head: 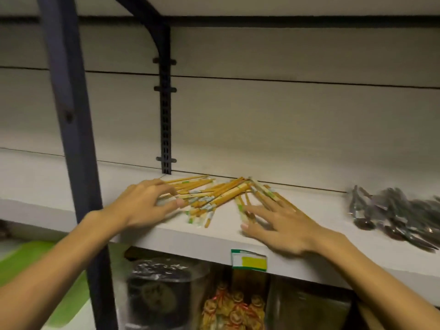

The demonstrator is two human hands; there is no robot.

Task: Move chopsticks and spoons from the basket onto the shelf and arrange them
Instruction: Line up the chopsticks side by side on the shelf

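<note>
Left hand, frame centre-left, fingers curled, pinching into the left end of the chopsticks scattered mid-frame on the shelf. Right hand lies flat, fingers spread over the pile's right side. Chopsticks look light, stiff, slippery in wrappers, likely to roll; best gathered mid-length as a bundle. Spoons lie far right.

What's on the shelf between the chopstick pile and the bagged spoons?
Nothing: in the head view the shelf is bare between the chopsticks and the spoons. The right hand rests on the pile's right edge.
</note>
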